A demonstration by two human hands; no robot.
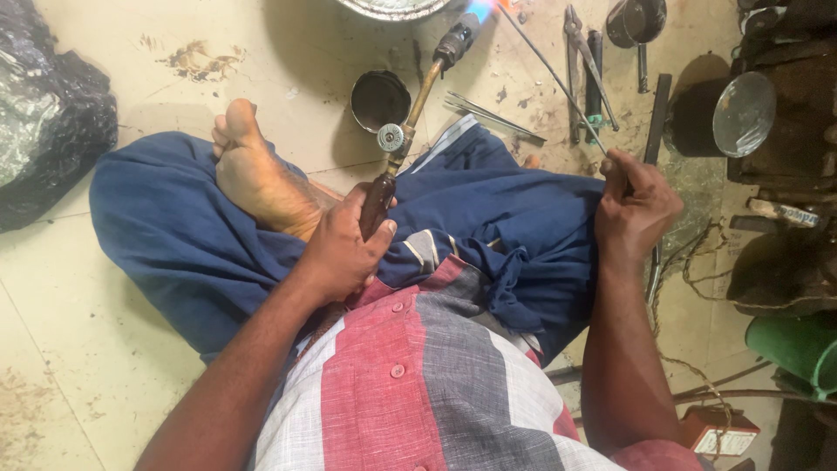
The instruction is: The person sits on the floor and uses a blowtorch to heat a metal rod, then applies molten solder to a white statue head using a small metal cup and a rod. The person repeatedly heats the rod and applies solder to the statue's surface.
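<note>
Brass tubing runs up the middle of the frame as the neck of a gas torch (410,113), its dark wooden handle gripped in the left hand (344,253), fingers curled fully around it just below the round valve knob. A blue flame shows at the nozzle at the top centre edge. The right hand (635,209), at centre right, pinches the lower end of a thin metal rod (549,74) between thumb and fingers; the rod slants up and left until its tip lies beside the flame. Below both hands spreads a blue cloth (506,227) over the person's folded legs, with 1 bare foot (253,170) resting on it at left of centre. A small dark tin (380,98) stands on the stained floor (113,366) just left of the torch neck. Pliers (586,61) and other long tools lie on the floor at upper right, near a round shiny lid (743,113). A black plastic bag (48,113) fills the upper left corner, and a green pipe (798,344) shows at lower right.
</note>
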